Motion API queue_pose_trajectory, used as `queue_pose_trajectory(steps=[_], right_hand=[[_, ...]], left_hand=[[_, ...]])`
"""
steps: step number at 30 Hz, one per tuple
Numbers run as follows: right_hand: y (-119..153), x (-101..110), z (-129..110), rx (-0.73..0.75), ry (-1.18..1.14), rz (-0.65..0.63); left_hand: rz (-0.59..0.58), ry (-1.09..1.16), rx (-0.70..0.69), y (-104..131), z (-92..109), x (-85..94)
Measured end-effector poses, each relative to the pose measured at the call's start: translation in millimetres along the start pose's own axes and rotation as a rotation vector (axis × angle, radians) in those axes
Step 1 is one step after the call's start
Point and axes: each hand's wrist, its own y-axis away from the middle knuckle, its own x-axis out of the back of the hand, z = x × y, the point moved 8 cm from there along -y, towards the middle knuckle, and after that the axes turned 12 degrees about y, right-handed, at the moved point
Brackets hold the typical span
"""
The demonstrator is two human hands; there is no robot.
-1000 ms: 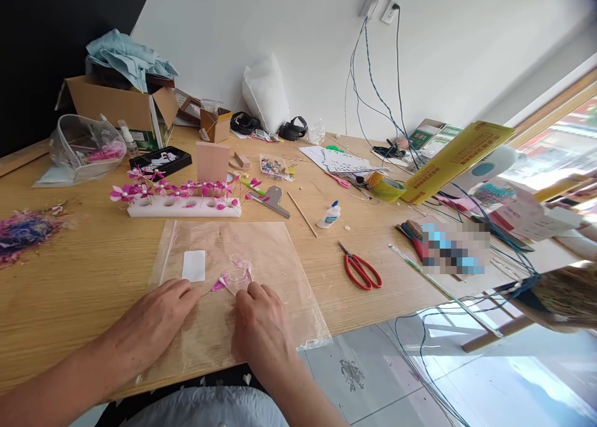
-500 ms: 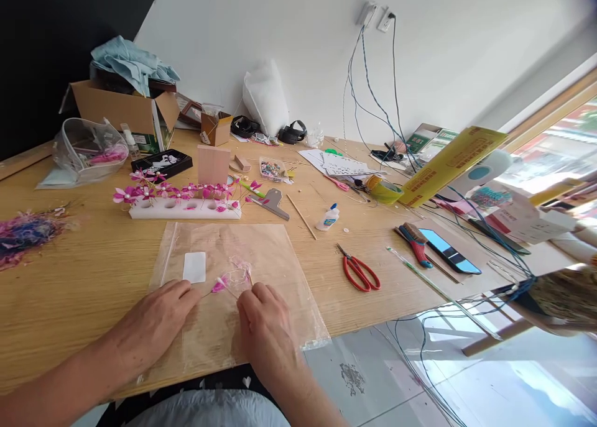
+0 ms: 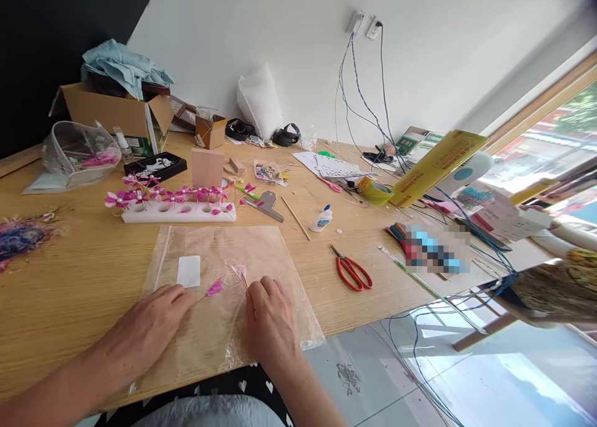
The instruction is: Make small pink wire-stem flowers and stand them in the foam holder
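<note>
My left hand (image 3: 161,312) lies low over a clear plastic bag (image 3: 280,309), its fingers closed on the thin stem of a pink petal (image 3: 215,287). The petal points up and to the right, apart from my right hand. My right hand (image 3: 270,315) is closed at the right of the petal. A thin, pale, stick-like thing (image 3: 244,281) shows at its fingertips; its kind is too small to make out. Between the hands, fine whitish-pink smears or strands (image 3: 233,267) lie on the bag. A white paper piece (image 3: 189,271) rests near my left hand.
Behind the bag, a white foam block (image 3: 181,213) carries wire-stemmed magenta flowers (image 3: 172,194). Red-handled pliers (image 3: 352,271), a glue bottle (image 3: 321,218), a wooden stick (image 3: 295,217) and a metal clip (image 3: 268,206) lie on the right. Cables (image 3: 415,346) hang over the table's edge.
My right hand has drawn slightly right, away from the petal. The thin pale line that reached from it to the petal no longer shows there. My left hand keeps its hold; the view has shifted a little.
</note>
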Motion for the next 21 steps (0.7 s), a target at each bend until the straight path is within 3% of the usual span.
queue_pose_trajectory(steps=[4, 8, 16, 21], right_hand=[[5.0, 9.7, 1.0, -0.028, -0.094, -0.009], [11.0, 5.4, -9.6, -0.001, -0.197, -0.094], [15.8, -10.3, -30.7, 0.091, -0.129, -0.254], [11.0, -10.6, -21.4, 0.087, -0.098, -0.328]], left_hand=[[-0.012, 0.014, -0.002, -1.0, -1.7, -1.9], [-0.025, 0.003, 0.007, -1.7, 0.5, -1.0], [-0.02, 0.008, 0.033, -1.4, 1.8, 1.9], [0.017, 0.021, 0.0, 0.3, 2.3, 3.3]])
